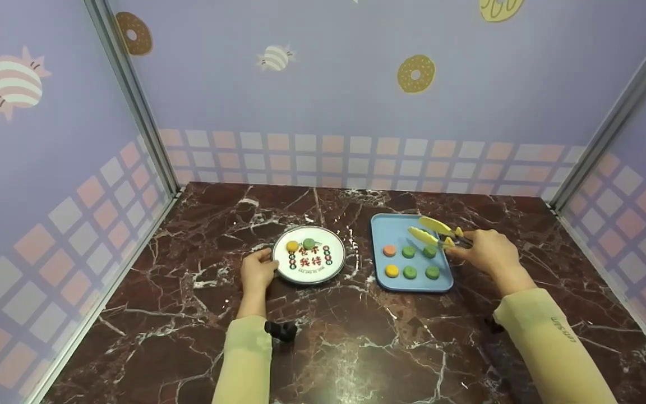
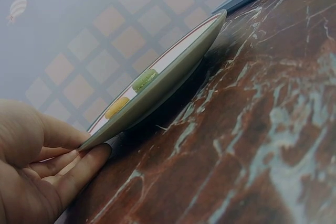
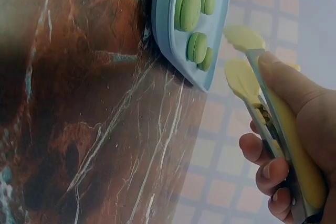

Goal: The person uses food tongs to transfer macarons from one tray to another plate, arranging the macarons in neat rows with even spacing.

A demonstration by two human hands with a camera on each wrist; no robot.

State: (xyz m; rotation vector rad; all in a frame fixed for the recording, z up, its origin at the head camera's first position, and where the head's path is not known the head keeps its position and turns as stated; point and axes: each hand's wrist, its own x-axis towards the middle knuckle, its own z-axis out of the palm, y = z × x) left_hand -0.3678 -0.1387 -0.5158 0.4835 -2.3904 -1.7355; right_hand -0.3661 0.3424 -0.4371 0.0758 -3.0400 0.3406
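Note:
My left hand point(image 1: 258, 272) pinches the near-left rim of a round white plate point(image 1: 323, 234) with red lettering, thumb above and fingers beneath in the left wrist view. On the plate sit a yellow macaron point(image 1: 292, 246) and a green macaron point(image 1: 309, 243). My right hand point(image 1: 491, 253) grips yellow-tipped tongs point(image 1: 437, 225) over the right side of a blue tray point(image 1: 389, 229). Apart and with nothing between them, the tong tips point(image 3: 242, 77) show in the right wrist view. The tray bears an orange macaron point(image 1: 390, 251), a yellow macaron point(image 1: 392, 271) and several green macarons point(image 1: 410, 272).
A dark red marbled tabletop point(image 1: 323, 331) carries both plate and tray, the tray to the plate's right. Patterned lilac panels point(image 1: 334, 101) rise behind and on both sides. Metal posts point(image 1: 143, 112) stand at the back corners.

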